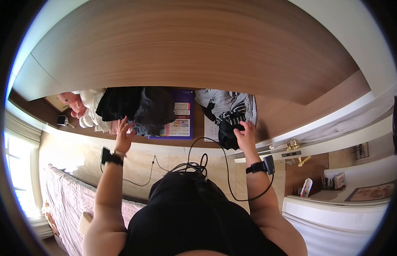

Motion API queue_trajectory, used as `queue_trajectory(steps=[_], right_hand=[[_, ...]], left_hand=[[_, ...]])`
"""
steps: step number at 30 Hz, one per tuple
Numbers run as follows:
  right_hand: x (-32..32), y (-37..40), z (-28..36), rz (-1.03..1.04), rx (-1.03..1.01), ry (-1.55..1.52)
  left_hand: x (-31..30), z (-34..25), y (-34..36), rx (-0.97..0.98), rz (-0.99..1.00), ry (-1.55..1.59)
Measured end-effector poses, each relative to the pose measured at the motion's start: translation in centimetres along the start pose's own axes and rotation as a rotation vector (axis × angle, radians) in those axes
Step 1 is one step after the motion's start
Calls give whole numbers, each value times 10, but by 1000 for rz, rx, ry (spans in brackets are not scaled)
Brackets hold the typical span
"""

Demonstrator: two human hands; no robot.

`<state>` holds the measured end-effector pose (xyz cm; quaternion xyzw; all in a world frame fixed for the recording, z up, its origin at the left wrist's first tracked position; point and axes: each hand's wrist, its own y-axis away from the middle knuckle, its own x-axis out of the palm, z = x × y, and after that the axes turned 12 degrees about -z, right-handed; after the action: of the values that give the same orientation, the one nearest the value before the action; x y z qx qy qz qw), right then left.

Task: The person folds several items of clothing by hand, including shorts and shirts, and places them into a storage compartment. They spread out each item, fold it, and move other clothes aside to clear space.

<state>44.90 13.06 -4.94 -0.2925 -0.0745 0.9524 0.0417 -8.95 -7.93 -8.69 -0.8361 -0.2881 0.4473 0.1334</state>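
My left hand (124, 136) is at the front edge of the shelf, fingers spread, beside a pile of black and dark grey clothes (153, 109). Nothing shows in its grasp. My right hand (246, 135) has its fingers closed at the edge of a black cloth (227, 131), which lies at the front of a heap of grey and striped clothes (245, 102). Between the two piles lies a purple box (188, 128) with printed labels. White paper (210, 130) shows partly under the right heap.
Pink and white soft toys (74, 104) and a small white device (62, 120) sit at the shelf's left. A wooden panel (185, 47) rises above. Black cables (228, 170) loop between my arms. A bed (70, 187) stands lower left, a white cabinet (335, 217) lower right.
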Motion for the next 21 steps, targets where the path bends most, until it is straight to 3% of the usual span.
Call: queue_trajectory(steps=[1,3,4,9,11,13,15,17,19,21], right_hand=[[3,-10,-4,12,-5,-6],[13,-30,-17,-141,-92,366],[12,-39,-13,-91,59,321],[50,-77,-56,15,42,564],[55,-87,-63,-147,102,370],[34,-92,-29,-83,93,244],[24,-83,-6,-285,-113,-243],[-2,-74,39,-277,-229,-136],[-15,-66,63,-186,-201,-424],[-24,-62,73,-157,-306,-392]], left_hand=[[-12,-28,17,-70,-6,55],[-27,-67,55,-237,-96,102],[-31,-78,74,-312,-130,148],[-53,-121,131,-554,-228,229],[-59,-132,137,-594,-214,281],[-57,-141,135,-636,-284,346],[-55,-149,131,-720,-385,479],[-51,-174,111,-686,-406,469],[-42,-207,85,-736,-361,617],[-24,-222,65,-700,-181,674]])
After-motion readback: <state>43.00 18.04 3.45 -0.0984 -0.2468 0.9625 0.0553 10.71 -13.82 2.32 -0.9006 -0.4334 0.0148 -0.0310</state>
